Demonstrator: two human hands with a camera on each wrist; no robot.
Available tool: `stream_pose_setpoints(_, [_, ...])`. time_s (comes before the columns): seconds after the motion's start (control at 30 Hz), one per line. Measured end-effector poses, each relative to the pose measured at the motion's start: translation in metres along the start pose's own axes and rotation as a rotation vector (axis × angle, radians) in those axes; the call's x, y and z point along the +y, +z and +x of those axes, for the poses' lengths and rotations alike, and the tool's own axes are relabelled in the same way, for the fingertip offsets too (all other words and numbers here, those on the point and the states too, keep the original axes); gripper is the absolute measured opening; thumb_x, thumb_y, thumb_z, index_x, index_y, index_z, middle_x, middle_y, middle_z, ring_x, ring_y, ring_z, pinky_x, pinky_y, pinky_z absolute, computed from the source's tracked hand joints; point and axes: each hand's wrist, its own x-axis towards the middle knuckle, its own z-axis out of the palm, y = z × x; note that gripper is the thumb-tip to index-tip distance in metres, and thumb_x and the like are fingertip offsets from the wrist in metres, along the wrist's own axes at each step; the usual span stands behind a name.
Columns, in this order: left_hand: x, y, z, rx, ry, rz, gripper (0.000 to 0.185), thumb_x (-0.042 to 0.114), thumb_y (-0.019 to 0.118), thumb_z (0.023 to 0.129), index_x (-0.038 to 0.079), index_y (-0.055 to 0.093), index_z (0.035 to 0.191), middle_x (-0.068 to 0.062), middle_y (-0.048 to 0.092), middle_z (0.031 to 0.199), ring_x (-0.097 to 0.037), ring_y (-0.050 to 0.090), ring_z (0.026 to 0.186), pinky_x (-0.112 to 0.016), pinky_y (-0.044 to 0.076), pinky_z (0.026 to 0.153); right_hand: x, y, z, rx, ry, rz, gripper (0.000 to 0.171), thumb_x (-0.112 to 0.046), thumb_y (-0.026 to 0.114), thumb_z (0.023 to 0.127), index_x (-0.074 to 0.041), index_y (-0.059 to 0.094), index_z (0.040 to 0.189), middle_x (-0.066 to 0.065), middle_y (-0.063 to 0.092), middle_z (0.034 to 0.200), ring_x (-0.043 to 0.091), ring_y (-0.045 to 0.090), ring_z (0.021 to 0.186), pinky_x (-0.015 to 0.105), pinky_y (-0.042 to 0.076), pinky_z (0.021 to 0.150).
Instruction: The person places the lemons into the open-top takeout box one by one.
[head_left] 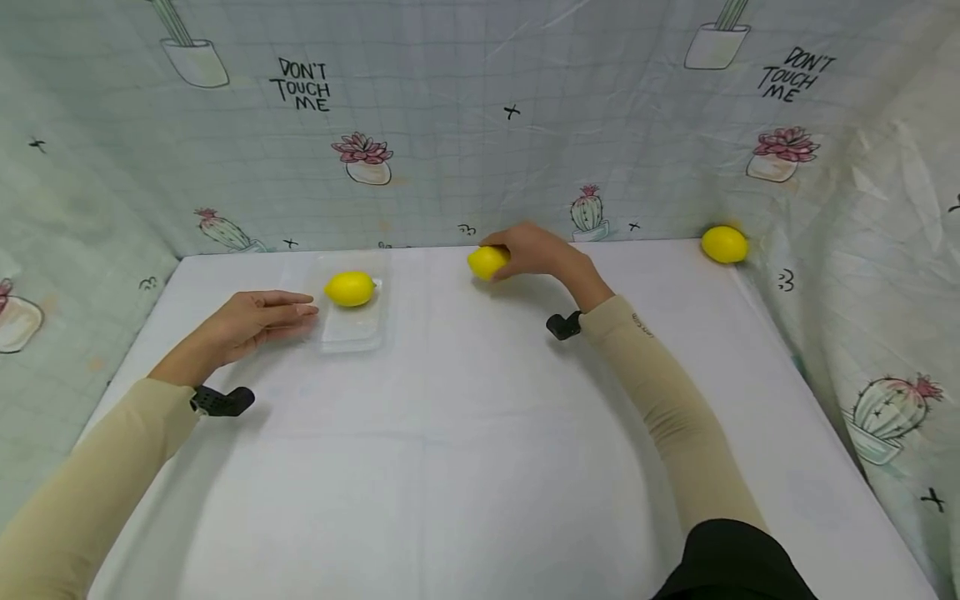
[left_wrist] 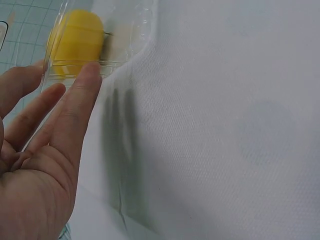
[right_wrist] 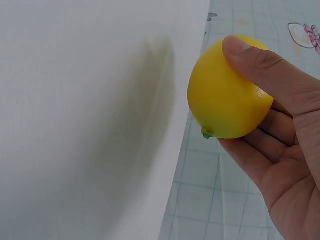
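Observation:
My right hand point(head_left: 531, 252) grips a lemon point(head_left: 485, 262) between thumb and fingers, above the far part of the table. The right wrist view shows this lemon point(right_wrist: 225, 95) with a small green tip and the thumb across its top. A second lemon point(head_left: 350, 288) lies in a clear plastic tray point(head_left: 352, 344) at the back left. Beside the tray's left edge is my left hand point(head_left: 258, 323), its fingers extended. In the left wrist view the fingertips point(left_wrist: 90, 72) are at the tray's wall point(left_wrist: 122, 62); whether they touch it I cannot tell.
A third lemon point(head_left: 724, 244) sits at the table's far right corner, against the curtain. The white-covered table point(head_left: 450, 467) is bordered by a printed curtain point(head_left: 450, 108) behind and at both sides. A dark rounded object point(head_left: 731, 558) shows at the bottom right.

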Motion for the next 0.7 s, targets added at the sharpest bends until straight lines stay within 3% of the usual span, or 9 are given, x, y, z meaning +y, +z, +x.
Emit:
stream_pose_setpoints(0.3, [0.001, 0.001, 0.005, 0.008, 0.036, 0.043, 0.059, 0.019, 0.074, 0.095, -0.001, 0.052, 0.146, 0.005, 0.075, 0.115, -0.008, 0.07, 0.11, -0.025, 0.057, 0.095, -0.014, 0.005, 0.001, 0.086, -0.009, 0.072, 0.06, -0.03, 0.083, 0.087, -0.009, 0.062, 0.14, 0.008, 0.068, 0.129, 0.023, 0.06, 0.1, 0.036, 0.053, 0.096])
stream_pose_setpoints(0.43, [-0.001, 0.001, 0.006, 0.016, 0.042, 0.017, 0.055, 0.017, 0.074, 0.095, -0.001, 0.055, 0.143, 0.001, 0.075, 0.117, -0.011, 0.07, 0.112, -0.028, 0.056, 0.097, -0.02, 0.008, 0.003, 0.116, -0.018, 0.085, 0.063, -0.033, 0.083, 0.087, -0.011, 0.06, 0.142, 0.008, 0.066, 0.133, 0.022, 0.06, 0.101, 0.037, 0.053, 0.096])
stream_pose_setpoints(0.7, [-0.008, -0.002, 0.004, 0.029, 0.062, 0.006, 0.06, 0.018, 0.075, 0.094, -0.004, 0.052, 0.145, 0.0, 0.074, 0.119, -0.013, 0.069, 0.114, -0.031, 0.056, 0.099, -0.03, 0.013, 0.005, 0.165, -0.046, 0.142, 0.064, -0.038, 0.083, 0.086, -0.012, 0.062, 0.141, 0.005, 0.068, 0.13, 0.019, 0.06, 0.097, 0.032, 0.054, 0.092])
